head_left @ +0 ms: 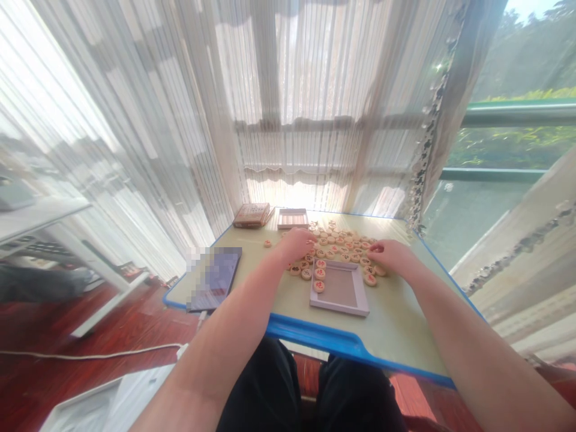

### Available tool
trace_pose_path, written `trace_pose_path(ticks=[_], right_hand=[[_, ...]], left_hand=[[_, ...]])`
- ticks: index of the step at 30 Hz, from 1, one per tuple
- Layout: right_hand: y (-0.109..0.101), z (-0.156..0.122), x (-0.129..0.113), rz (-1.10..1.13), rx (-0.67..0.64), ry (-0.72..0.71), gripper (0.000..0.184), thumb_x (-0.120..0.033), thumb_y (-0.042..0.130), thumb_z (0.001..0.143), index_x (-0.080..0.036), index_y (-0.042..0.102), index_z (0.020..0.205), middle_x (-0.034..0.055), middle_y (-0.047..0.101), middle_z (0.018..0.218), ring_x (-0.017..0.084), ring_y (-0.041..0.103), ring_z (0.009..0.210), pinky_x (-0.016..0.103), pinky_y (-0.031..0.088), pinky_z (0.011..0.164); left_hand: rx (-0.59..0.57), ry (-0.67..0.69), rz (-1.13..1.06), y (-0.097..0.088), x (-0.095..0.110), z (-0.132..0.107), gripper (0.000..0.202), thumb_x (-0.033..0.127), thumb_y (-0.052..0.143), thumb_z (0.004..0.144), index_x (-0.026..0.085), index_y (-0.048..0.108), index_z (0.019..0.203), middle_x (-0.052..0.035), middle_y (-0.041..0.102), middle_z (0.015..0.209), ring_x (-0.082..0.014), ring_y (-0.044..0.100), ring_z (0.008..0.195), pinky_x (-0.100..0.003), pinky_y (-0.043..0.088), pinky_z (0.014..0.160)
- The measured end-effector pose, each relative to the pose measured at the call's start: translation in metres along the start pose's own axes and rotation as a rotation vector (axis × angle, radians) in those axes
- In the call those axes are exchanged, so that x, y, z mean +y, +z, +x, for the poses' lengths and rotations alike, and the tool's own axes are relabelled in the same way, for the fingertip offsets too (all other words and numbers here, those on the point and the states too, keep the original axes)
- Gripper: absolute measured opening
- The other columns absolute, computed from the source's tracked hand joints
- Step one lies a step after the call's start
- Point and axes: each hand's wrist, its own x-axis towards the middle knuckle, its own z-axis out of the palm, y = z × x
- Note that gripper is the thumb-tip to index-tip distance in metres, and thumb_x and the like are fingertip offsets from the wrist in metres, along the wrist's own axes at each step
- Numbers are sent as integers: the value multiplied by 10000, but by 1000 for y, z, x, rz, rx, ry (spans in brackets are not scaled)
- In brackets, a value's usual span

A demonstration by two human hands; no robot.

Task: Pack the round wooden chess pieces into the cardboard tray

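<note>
Many round wooden Chinese chess pieces [334, 248] with red and black characters lie spread over the table. My left hand [297, 243] reaches over the left side of the pile, fingers stretched out and partly hiding the pieces beneath. At the pile's right side is my right hand [390, 254], its bent fingers and thumb slightly apart beside the outer pieces; nothing shows between them. Nearer to me sits a shallow open box [341, 287]. Along its left wall lie three pieces with red characters, one being the lowest red piece [319, 287].
A tablet [220, 279] lies on the left of the pale, blue-edged table [405, 336]. A brown box [252, 215] and a second shallow tray [293, 218] stand at the far edge. A lone piece [267, 243] lies left of my left hand. Curtains hang behind.
</note>
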Motion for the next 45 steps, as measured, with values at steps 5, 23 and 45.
trace_pose_path(ticks=[5, 23, 45], right_hand=[[1, 1, 0, -22, 4, -8, 269, -353, 578, 757, -180, 722, 903, 83, 713, 911, 231, 637, 828, 289, 433, 667], [12, 3, -3, -2, 160, -5, 307, -352, 450, 843, -172, 680, 934, 92, 696, 914, 229, 611, 848, 307, 415, 703], [19, -3, -19, -161, 299, -106, 400, -392, 366, 881, -199, 660, 1071, 105, 637, 1099, 278, 520, 1026, 375, 394, 842]], left_hand=[[-26, 16, 83, 4, 4, 0, 257, 363, 512, 827, 260, 724, 932, -30, 656, 1025, -232, 523, 1029, -325, 417, 933], [-40, -169, 153, 13, 7, 7, 322, 434, 503, 781, 223, 725, 879, -87, 651, 922, -253, 558, 950, -356, 410, 888], [-28, -224, 129, 11, 20, 3, 245, 369, 533, 771, 187, 682, 837, -99, 605, 1029, -274, 499, 1034, -368, 393, 887]])
